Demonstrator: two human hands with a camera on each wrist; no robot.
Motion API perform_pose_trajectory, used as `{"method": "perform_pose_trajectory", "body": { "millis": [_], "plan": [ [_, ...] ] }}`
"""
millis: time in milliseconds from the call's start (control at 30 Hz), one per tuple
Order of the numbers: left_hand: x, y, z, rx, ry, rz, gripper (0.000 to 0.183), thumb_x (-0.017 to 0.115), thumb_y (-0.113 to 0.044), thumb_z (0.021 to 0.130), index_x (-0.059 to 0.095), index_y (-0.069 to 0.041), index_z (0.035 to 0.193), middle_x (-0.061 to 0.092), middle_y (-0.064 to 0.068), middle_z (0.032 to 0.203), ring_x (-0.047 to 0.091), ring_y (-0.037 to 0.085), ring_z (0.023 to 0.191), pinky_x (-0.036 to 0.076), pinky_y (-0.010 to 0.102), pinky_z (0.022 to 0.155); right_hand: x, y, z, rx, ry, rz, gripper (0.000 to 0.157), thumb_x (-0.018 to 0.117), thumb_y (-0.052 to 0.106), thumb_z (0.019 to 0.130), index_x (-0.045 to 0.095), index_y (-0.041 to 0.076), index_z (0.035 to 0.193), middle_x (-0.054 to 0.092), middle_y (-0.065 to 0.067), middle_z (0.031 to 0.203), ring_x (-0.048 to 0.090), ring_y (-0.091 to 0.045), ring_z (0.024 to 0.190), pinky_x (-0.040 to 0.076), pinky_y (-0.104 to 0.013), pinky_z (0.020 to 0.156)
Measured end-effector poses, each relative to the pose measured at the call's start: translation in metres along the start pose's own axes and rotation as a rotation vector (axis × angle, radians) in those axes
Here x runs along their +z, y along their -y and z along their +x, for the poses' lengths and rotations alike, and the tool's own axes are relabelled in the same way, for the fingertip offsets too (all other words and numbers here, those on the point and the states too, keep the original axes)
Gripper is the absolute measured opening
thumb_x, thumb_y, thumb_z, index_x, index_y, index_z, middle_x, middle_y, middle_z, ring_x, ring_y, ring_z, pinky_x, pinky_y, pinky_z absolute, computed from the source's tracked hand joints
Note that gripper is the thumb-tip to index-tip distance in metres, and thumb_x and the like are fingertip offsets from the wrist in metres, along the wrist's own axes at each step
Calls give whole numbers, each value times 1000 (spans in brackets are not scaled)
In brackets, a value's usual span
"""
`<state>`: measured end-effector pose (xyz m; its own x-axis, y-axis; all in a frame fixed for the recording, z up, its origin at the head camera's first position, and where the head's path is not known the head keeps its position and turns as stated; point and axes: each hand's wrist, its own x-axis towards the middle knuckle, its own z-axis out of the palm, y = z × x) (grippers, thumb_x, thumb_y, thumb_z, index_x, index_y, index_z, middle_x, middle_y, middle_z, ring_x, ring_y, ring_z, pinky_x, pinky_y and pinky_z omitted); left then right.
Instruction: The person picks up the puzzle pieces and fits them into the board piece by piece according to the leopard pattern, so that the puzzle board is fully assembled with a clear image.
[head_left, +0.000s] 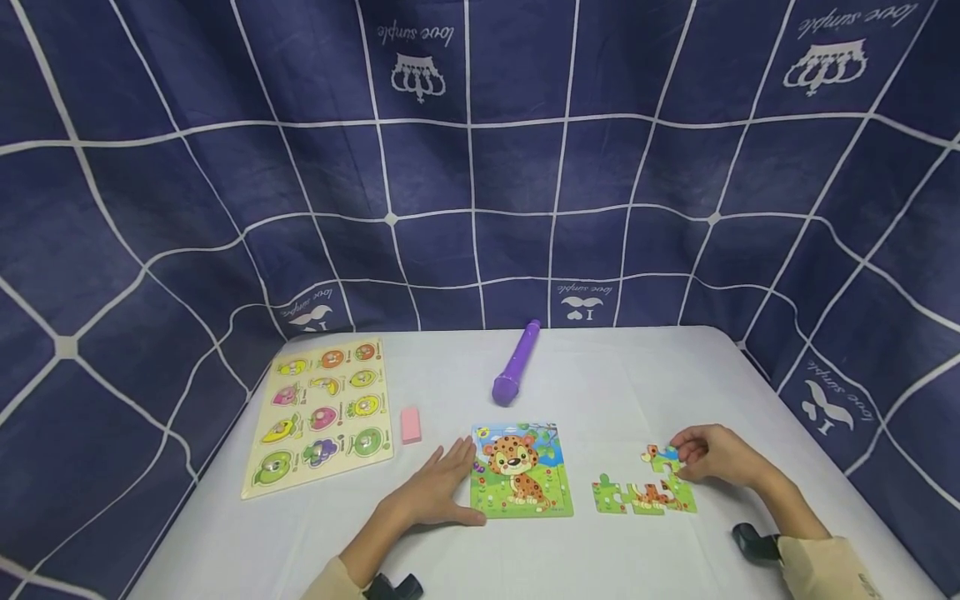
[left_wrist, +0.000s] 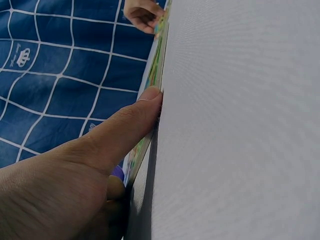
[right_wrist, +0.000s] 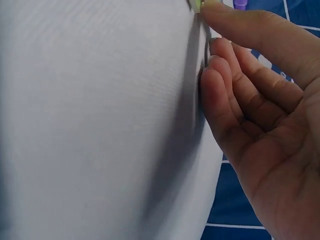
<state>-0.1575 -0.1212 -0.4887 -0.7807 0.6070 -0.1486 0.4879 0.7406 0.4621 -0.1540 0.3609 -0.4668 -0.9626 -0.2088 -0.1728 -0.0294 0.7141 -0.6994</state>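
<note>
A square leopard picture board (head_left: 521, 471) lies flat on the table. My left hand (head_left: 431, 492) rests at its left side, fingers stretched out and touching its edge; in the left wrist view the straight thumb (left_wrist: 127, 117) presses against the board's near edge. To the right, several joined jigsaw pieces (head_left: 648, 498) form a row on the cloth. Just above that row, my right hand (head_left: 716, 454) pinches a jigsaw piece (head_left: 662, 457) with blue and green on it. A green bit of a piece (right_wrist: 196, 5) shows at the right thumb tip in the right wrist view.
A wooden fruit puzzle board (head_left: 318, 417) lies at the left of the white table (head_left: 540, 554). Beside it sits a pink block (head_left: 410, 425). A purple toy microphone (head_left: 517, 367) lies behind the leopard board. Blue checked curtains (head_left: 480, 167) surround the back and sides.
</note>
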Motion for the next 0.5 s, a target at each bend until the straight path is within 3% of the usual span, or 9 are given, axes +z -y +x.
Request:
{"method": "perform_pose_trajectory", "body": {
  "millis": [333,500],
  "plan": [
    [-1,0,0,0,3,-6,117,71,-67,72,21,0,153,14,15,163,14,30,152,12,52,124,-4,6,1,-47,48,127,51,81,10,74,60,-12,115,64,-11,92,57,-6,77,54,-19,67],
    [-1,-1,-1,-3,3,-14,116,72,-66,72,22,1,153,14,15,163,14,30,152,12,52,124,-1,9,4,-73,56,126,50,82,12,75,61,-11,114,63,-7,91,57,-4,76,53,-18,66]
  ]
}}
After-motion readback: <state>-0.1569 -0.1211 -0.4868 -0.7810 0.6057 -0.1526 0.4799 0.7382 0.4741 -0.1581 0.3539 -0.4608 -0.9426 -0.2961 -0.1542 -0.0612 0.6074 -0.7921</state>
